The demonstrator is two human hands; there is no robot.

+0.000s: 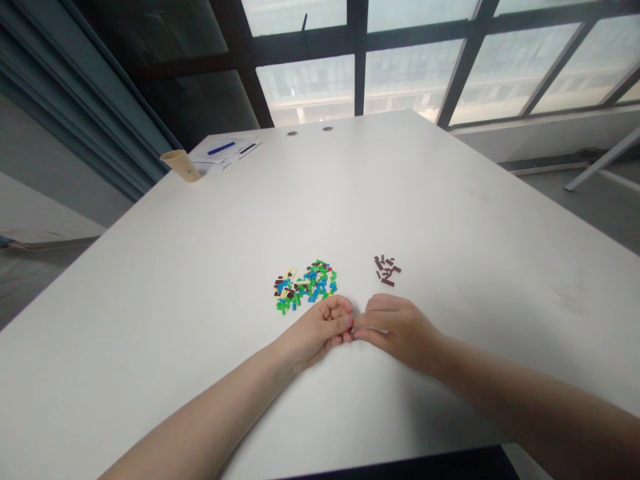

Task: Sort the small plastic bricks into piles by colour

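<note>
My left hand (327, 328) and my right hand (395, 327) meet at the fingertips low over the table. The left fingers are curled with the thumb pressed in, and the right thumb and forefinger pinch at the same spot. Whatever is between them is hidden or too small to name. Just beyond my left hand lies a loose pile of small building bricks (314, 283) in green, blue, cream and dark brown, with a bit of red. Past my right hand is a smaller group of brown bricks (387, 270).
A white table (350, 200) spreads out to the windows. At its far left stand a tan paper cup (183, 167) and papers (220, 157) with a blue pen (221, 148). Two round grommets (327, 129) sit near the far edge. A curtain (85, 87) hangs at left.
</note>
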